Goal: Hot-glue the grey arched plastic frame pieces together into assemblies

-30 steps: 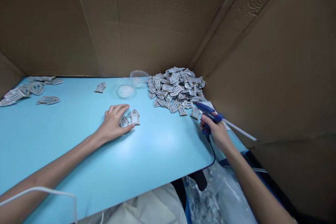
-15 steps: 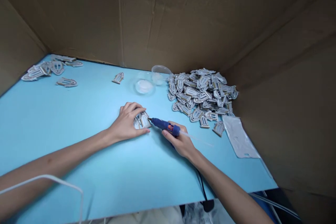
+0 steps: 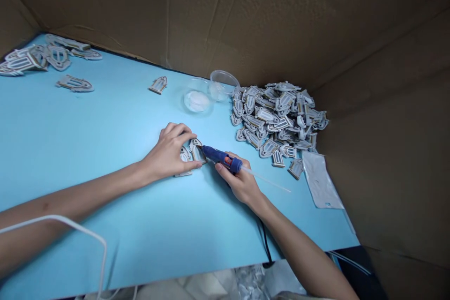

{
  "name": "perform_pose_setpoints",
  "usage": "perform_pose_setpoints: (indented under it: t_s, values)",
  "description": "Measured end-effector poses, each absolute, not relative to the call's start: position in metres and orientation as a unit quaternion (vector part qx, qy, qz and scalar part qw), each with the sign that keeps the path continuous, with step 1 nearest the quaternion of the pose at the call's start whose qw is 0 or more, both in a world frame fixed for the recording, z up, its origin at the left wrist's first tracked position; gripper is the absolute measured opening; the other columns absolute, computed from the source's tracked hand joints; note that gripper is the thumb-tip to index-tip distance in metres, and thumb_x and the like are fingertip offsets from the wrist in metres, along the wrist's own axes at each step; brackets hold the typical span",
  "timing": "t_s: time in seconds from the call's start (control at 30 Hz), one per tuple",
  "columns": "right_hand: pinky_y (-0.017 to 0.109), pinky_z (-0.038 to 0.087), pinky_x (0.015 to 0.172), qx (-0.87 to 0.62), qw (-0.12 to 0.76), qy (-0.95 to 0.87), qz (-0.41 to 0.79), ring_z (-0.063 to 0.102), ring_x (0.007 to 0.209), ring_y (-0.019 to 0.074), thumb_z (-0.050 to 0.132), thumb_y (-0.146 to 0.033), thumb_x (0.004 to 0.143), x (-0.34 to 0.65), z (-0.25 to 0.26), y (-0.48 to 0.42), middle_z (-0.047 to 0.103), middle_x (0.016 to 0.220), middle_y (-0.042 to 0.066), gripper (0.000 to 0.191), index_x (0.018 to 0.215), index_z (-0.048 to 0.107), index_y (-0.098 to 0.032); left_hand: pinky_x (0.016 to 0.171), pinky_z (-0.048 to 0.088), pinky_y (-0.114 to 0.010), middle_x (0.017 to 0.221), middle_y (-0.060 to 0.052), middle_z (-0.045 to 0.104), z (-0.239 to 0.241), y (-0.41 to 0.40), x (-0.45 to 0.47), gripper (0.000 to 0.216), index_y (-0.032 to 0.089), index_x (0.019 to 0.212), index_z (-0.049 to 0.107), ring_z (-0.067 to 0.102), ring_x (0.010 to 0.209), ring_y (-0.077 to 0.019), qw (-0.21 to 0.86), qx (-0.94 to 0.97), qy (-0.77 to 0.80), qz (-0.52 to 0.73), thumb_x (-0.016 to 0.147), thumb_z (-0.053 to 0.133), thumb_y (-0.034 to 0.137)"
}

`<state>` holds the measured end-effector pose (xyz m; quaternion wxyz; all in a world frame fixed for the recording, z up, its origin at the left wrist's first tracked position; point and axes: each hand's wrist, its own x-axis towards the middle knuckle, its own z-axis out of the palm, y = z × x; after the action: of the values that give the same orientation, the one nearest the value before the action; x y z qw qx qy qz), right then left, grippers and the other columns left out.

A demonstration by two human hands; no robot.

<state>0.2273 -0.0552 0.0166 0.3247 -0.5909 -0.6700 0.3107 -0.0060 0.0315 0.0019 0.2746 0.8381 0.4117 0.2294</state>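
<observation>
My right hand [image 3: 243, 183] is wrapped round a blue glue gun [image 3: 222, 158], with a clear glue stick [image 3: 269, 181] jutting from its back end. The nozzle points left and meets, or hovers just over, a small arched window-shaped piece [image 3: 198, 153]. Thumb and fingers of my left hand [image 3: 171, 153] grip that piece at its ends, on the blue tabletop. A second such piece [image 3: 183, 155] lies partly under the left hand, beside the first. Whether the left hand also touches this second one, I cannot tell.
A large heap of similar pieces [image 3: 277, 117] stands at the back right, near a flat white plastic bag [image 3: 321, 180]. Two clear cups [image 3: 197, 101] sit at the back. More pieces [image 3: 58, 57] lie back left. Cardboard walls [image 3: 197, 14] surround the table.
The view has shifted and tilted a little. The glue gun's tip has gone from the piece's right edge to over its upper part. The two pieces now show more of a gap between them.
</observation>
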Motion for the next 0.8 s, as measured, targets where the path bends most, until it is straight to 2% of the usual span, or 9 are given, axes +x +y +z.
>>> perform_pose_setpoints:
  t_s: [0.8]
  values:
    - [0.033,0.035,0.067,-0.588,0.32,-0.688,0.281,0.046,0.066,0.0179,0.058,-0.048,0.101,0.2252,0.0164,-0.0564,0.051,0.067,-0.001,0.043,0.068,0.043,-0.024,0.107,0.048,-0.053,0.124,-0.008,0.068,0.0018,0.0321,-0.0053,0.062,0.022,0.122,0.075,0.055,0.123,-0.0354,0.275,0.836,0.409,0.241,0.072,0.095,0.053]
